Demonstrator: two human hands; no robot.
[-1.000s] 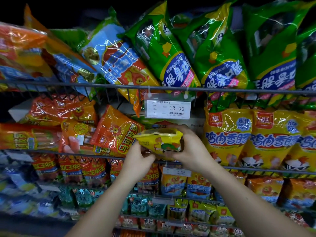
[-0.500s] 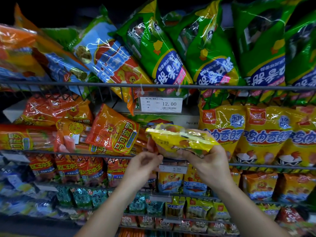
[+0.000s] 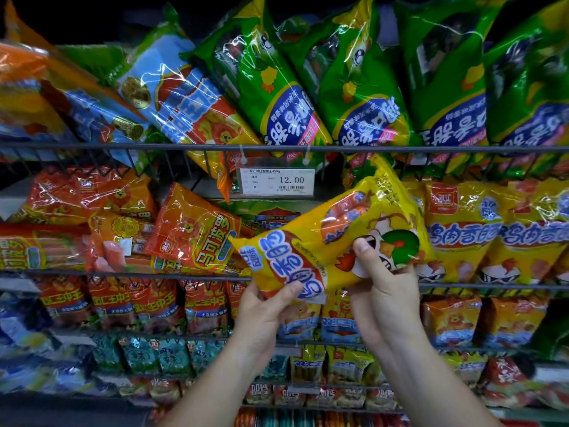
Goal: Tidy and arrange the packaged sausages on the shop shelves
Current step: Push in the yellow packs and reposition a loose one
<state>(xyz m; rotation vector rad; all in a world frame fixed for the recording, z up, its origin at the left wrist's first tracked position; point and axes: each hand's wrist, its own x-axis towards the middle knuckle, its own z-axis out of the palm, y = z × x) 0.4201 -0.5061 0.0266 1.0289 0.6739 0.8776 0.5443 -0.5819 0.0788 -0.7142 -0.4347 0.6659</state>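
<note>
Both hands hold one yellow sausage pack (image 3: 332, 238) in front of the middle wire shelf, its printed face toward me and tilted, the left end lower. My left hand (image 3: 264, 306) grips the pack's lower left edge with the thumb on the front. My right hand (image 3: 381, 291) grips the lower right part, thumb pressed on the front by the green cartoon print. Matching yellow packs (image 3: 462, 229) stand upright in a row just to the right on the same shelf.
Green packs (image 3: 354, 94) and a blue-and-red pack (image 3: 184, 97) lean on the top wire shelf (image 3: 92, 146). A 12.00 price tag (image 3: 277, 180) hangs from its rail. Orange packs (image 3: 194, 226) lie jumbled at middle left. Lower shelves hold several smaller packs.
The yellow pack has turned from edge-on to face me and moved right and up. Both hands shifted right with it and regripped its lower edge.
</note>
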